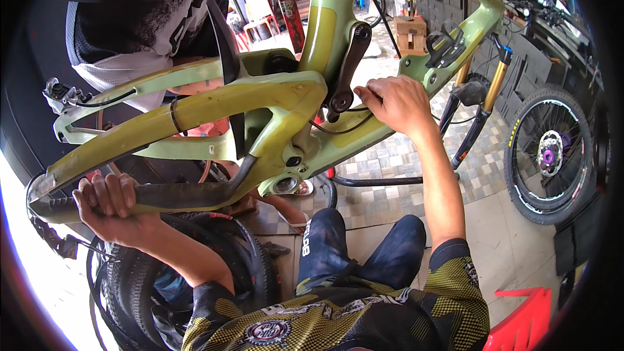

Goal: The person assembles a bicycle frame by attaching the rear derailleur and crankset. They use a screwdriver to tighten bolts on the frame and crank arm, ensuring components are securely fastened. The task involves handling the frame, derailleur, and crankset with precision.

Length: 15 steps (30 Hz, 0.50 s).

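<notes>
A green and olive mountain bike frame (286,101) fills the space before me, without its rear wheel. My left hand (110,208) wraps around the lower rear arm of the frame, the chainstay, over its black guard (188,196). Against the down tube (354,140) rests my right hand (400,104), fingers curled and the thumb pointing left. A thin black cable (338,131) loops out of the frame close to that hand; whether the fingers pinch it is hidden. Left of the right hand, a dark rocker link (351,68) joins the frame. Below it the round bottom bracket shell (286,185) shows.
Behind the frame at upper left stands another person in a grey and white shirt (123,45). Several tyres (136,286) are stacked by my left arm. A wheel (549,156) leans at right near dark cabinets (520,78). A red plastic piece (523,322) sits at lower right.
</notes>
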Each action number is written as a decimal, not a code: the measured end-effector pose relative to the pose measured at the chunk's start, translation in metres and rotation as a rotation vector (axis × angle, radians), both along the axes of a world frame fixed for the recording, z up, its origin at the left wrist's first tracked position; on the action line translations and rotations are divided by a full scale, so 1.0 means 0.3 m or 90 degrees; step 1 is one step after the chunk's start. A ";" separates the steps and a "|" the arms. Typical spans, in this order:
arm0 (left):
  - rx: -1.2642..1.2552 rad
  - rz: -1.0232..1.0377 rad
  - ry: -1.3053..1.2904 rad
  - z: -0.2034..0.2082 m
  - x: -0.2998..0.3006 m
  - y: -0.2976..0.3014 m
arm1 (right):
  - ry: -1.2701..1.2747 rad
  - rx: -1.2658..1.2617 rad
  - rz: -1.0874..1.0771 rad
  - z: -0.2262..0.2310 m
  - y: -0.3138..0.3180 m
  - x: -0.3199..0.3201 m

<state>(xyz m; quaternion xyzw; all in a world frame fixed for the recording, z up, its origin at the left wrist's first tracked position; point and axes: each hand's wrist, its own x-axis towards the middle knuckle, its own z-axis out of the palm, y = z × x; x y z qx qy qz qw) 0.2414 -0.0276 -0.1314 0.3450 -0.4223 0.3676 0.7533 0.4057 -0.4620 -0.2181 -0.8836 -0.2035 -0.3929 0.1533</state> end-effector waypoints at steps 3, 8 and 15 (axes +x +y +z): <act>-0.003 -0.011 0.013 0.001 -0.001 0.005 | -0.008 0.005 -0.001 -0.004 -0.009 -0.001; -0.001 0.004 0.028 0.003 0.001 0.018 | -0.039 0.030 0.019 -0.020 -0.016 0.016; -0.072 0.098 0.084 0.017 -0.012 -0.005 | -0.252 0.237 0.203 -0.111 -0.045 -0.010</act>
